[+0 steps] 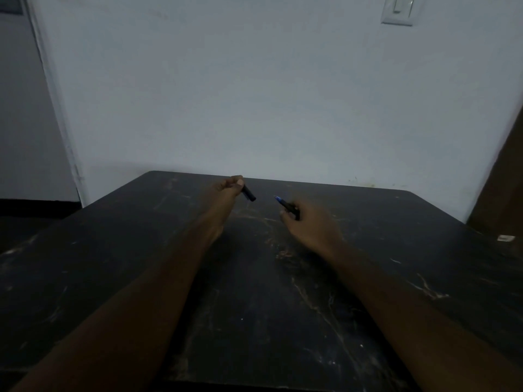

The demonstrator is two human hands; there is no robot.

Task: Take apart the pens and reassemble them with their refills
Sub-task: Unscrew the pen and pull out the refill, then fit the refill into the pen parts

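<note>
My left hand (227,190) pinches a short black pen cap (249,193) near the far middle of the dark table (141,250); the cap's free end points down and right. My right hand (310,222) grips a black pen body (288,205) whose blue tip points up and left toward the cap. A gap of bare table separates the cap from the pen tip. Most of the pen body is hidden inside my right hand. The room is dim and the small parts are slightly blurred.
The scratched table butts against a pale wall (268,94). A small white scrap (506,238) lies near the table's right edge. A light switch (397,9) is high on the wall. A dark wooden edge (501,179) rises at the right.
</note>
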